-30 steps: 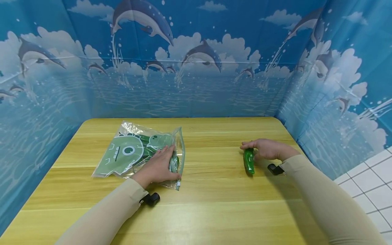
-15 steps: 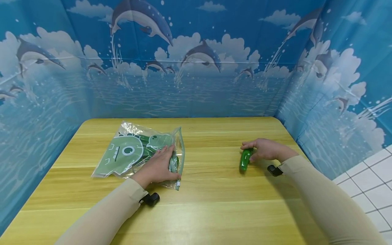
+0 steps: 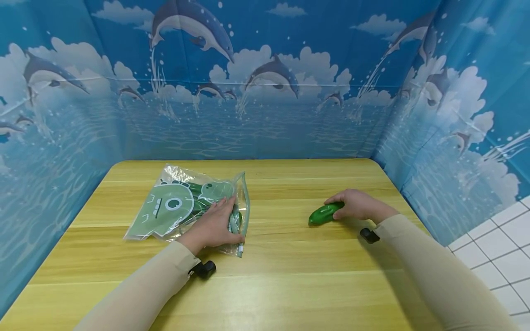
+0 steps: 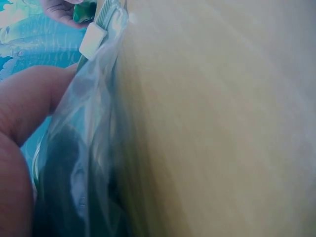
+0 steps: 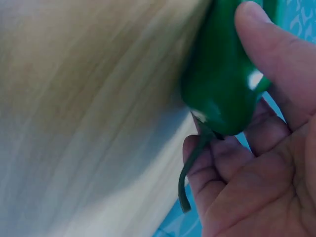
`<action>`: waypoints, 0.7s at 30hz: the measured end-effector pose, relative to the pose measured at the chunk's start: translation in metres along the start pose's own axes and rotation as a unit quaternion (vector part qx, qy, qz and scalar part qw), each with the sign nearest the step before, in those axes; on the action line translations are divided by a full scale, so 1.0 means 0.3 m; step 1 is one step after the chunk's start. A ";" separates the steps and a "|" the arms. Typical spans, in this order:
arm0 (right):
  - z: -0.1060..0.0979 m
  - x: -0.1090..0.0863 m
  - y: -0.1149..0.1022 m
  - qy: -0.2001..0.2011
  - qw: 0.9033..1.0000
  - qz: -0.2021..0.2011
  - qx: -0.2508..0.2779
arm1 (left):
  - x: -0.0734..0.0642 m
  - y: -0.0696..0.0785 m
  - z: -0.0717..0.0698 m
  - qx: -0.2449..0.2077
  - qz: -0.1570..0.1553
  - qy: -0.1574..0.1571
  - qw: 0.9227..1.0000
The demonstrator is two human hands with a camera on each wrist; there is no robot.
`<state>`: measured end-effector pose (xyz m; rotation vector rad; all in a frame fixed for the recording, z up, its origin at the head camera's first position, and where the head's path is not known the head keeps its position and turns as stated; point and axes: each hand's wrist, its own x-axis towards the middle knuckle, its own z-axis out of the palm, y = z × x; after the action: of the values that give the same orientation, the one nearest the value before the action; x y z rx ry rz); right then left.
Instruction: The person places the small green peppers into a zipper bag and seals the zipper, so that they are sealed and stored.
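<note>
In the head view my right hand (image 3: 359, 205) pinches a glossy green chili pepper (image 3: 324, 214) between thumb and fingers, low over the right part of the table. The pepper lies tilted, its free end pointing left. Its curved green stem (image 5: 189, 173) hangs by my fingers in the right wrist view. On the left, a clear zip bag (image 3: 165, 216) printed with a green cartoon monster lies flat. My left hand (image 3: 213, 225) rests on the bag near its zip edge, fingers extended. Dark green things show through the plastic, partly hidden by the print and hand.
The yellow wood-grain table (image 3: 281, 276) carries the bag and both forearms. A blue dolphin-print curtain (image 3: 265, 124) surrounds its back and sides. White floor tiles (image 3: 505, 248) show at the right. The bag's white slider (image 4: 93, 40) sits beside my left thumb.
The pepper has turned in my right hand: its free end pointed toward me and has swung round to the left. My left hand and the bag have stayed put.
</note>
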<state>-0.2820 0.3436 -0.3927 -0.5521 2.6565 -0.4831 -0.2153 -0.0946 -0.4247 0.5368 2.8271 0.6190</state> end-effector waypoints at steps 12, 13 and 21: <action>0.033 0.020 0.031 -0.013 0.999 -0.019 0.048 | -0.002 0.001 0.002 0.006 -0.002 0.000 1.000; 0.037 0.021 0.032 -0.014 0.998 -0.019 0.049 | -0.002 0.002 0.002 0.006 -0.002 0.000 1.000; 0.045 0.025 0.028 -0.027 0.998 -0.015 0.051 | -0.007 0.007 -0.002 0.002 0.000 0.000 1.000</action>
<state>-0.2851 0.3441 -0.4099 -0.5676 2.5598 -0.5999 -0.2130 -0.0938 -0.4229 0.5367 2.8285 0.6123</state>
